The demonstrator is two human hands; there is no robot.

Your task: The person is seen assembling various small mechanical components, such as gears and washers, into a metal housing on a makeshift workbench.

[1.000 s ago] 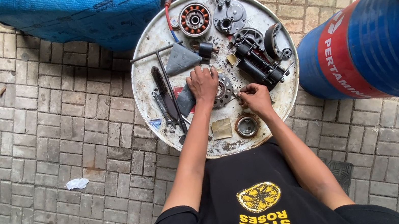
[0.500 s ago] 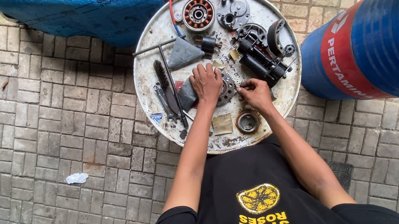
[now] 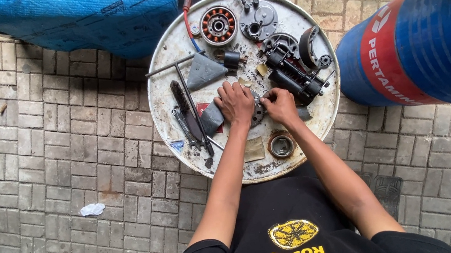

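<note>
Both hands meet over 1 small toothed metal part at the middle of the round drum-top desk: left hand pressed flat on it, right hand pinching its edge. Around lie 1 copper-wound stator, 1 black motor assembly, 1 ring, 1 T-handle wrench. 1 blue barrel stands right.

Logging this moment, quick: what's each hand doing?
Left hand: palm down on a round metal part.
Right hand: fingers curled on it; grip unclear.
</note>
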